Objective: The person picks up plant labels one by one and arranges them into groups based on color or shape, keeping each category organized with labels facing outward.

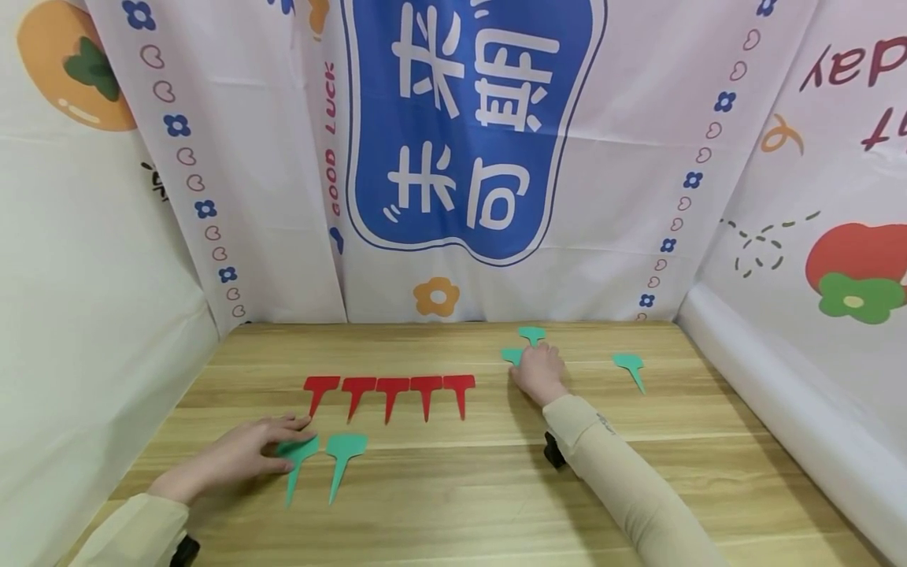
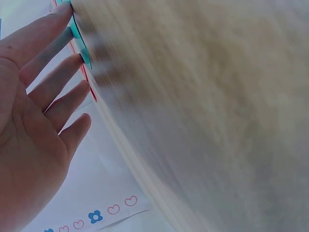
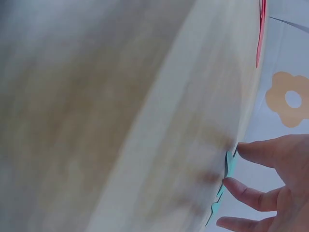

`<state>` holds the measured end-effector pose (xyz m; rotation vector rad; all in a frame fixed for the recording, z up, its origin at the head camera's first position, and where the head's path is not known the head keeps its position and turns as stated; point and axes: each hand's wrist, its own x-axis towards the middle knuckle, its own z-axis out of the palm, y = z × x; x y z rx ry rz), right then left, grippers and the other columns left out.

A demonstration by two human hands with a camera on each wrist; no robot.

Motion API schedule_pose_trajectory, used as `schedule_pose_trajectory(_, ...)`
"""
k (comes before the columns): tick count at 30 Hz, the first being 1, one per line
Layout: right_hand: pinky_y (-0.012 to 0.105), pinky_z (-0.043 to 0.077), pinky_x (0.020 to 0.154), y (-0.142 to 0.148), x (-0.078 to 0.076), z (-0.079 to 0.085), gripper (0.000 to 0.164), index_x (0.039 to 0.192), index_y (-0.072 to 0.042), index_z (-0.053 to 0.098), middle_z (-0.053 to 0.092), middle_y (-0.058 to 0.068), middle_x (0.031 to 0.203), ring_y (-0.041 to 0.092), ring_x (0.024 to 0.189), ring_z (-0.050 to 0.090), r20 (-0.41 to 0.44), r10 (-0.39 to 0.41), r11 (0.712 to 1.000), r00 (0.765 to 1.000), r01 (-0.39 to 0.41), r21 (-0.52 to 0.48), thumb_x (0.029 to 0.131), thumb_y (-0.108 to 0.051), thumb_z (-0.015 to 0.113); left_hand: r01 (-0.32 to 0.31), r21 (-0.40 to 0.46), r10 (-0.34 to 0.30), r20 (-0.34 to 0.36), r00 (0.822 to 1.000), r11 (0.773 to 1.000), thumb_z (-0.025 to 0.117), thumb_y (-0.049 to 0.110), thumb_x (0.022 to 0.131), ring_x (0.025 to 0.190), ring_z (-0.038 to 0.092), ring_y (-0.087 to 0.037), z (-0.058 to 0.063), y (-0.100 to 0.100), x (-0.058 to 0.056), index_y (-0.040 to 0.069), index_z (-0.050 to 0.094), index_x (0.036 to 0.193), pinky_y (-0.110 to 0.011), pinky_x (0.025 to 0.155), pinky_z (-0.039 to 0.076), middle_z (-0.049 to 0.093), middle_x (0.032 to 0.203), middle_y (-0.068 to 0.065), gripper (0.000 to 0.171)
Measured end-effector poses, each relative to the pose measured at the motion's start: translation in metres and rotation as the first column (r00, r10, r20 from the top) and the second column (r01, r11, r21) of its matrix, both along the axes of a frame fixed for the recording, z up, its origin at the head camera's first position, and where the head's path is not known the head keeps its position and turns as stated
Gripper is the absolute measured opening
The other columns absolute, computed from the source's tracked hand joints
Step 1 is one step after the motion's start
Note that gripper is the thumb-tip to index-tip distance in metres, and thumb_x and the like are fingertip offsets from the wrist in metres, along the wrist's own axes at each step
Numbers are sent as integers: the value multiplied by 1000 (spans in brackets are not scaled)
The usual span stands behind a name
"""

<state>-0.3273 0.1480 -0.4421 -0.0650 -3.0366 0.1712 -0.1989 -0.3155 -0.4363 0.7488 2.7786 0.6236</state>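
Note:
At the left, my left hand (image 1: 248,449) touches a green T-shaped plant label (image 1: 301,449); its fingers (image 2: 46,94) are extended and spread. A second green plant label (image 1: 346,446) lies just right of it. Across the table, my right hand (image 1: 540,374) reaches over a green plant label (image 1: 512,356) and partly hides it. The right wrist view shows the thumb and a finger apart, touching either side of this green label (image 3: 229,164). Just beyond the fingertips is another green label (image 1: 531,334).
Several red plant labels (image 1: 393,386) lie in a row, stems toward me. A lone green label (image 1: 628,362) lies at the right. The wooden table (image 1: 453,504) is enclosed by printed white cloth (image 1: 283,197) at the back and sides.

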Motion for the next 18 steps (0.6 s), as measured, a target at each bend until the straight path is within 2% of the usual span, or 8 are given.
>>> schedule_pose_trajectory(18,49,50,78,-1,-6,5,41,102,5,65,53,25,105,40,103,49,69,-96,995,993,98,-29,88,-33,61,6,-20,-7,-20,1000,1000,70,34,83,134,36,-44,0,1,0,17,60,130,-64,101,34,47,144,-11,51)
